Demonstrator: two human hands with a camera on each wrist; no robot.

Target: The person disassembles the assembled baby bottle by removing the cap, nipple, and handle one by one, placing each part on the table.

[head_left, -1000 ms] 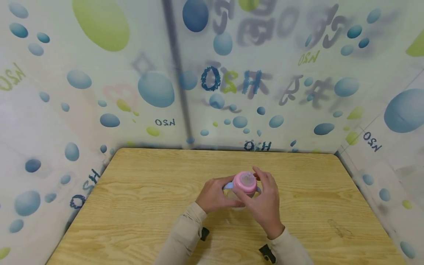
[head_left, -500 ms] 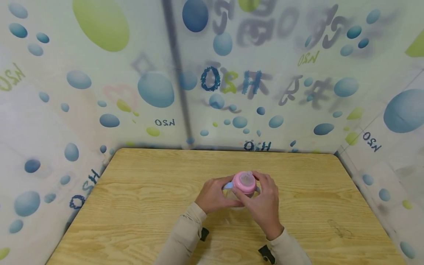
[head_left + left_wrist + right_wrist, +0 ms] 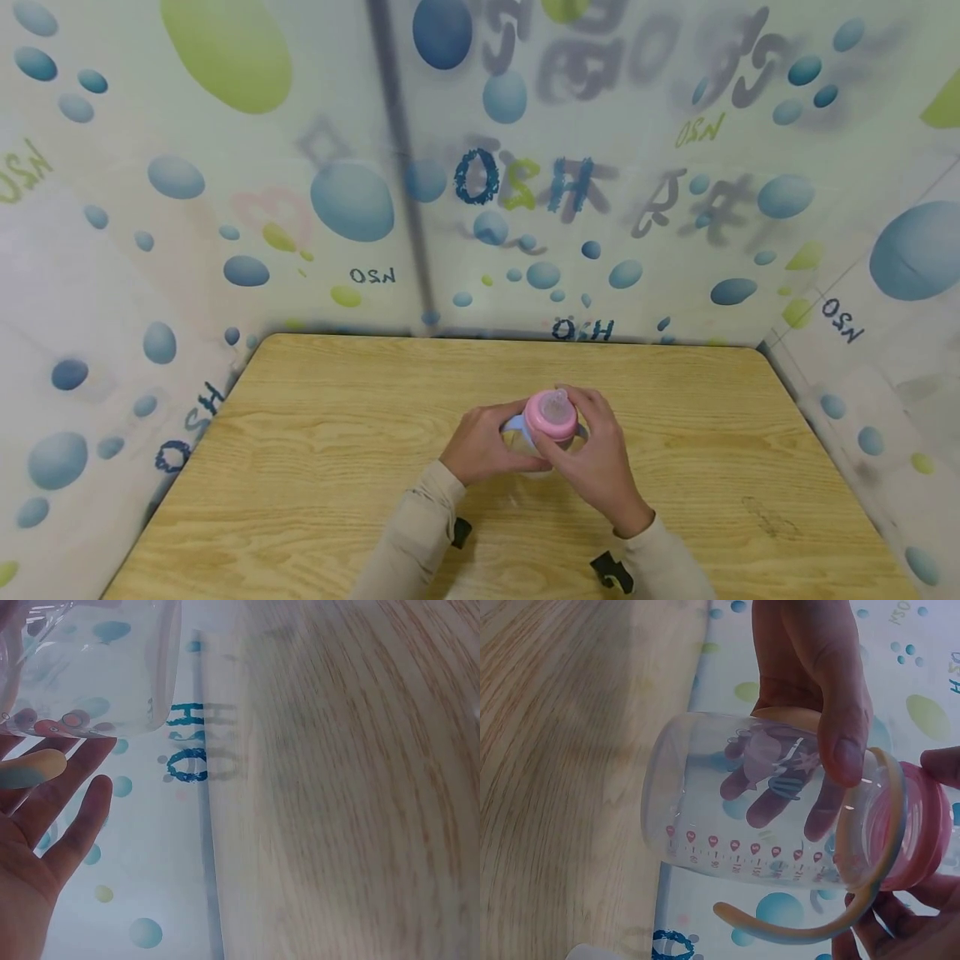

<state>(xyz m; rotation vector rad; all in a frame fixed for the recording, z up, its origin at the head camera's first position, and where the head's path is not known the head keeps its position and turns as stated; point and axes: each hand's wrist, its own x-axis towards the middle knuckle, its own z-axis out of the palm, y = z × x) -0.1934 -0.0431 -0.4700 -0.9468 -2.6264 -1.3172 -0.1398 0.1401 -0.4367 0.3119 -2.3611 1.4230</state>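
Note:
A clear baby bottle with red scale marks is held over the table in both hands. Its pink collar ring and translucent nipple face up in the head view. My left hand grips the bottle's body, thumb on the near side, fingers visible through the clear wall in the right wrist view. With thumb and fingers, my right hand holds the pink ring. A two-armed handle, blue and yellowish, circles the neck. The left wrist view shows the bottle's base and part of the left hand.
A wooden table extends beneath the hands. Behind it and along both sides hangs a white sheet printed with blue and green drops. Dark strap buckles dangle near the wrists.
My right hand's fingers, raised away from the far side of the ring a second ago, have come in around it. The right wrist has turned slightly. The left hand keeps its hold.

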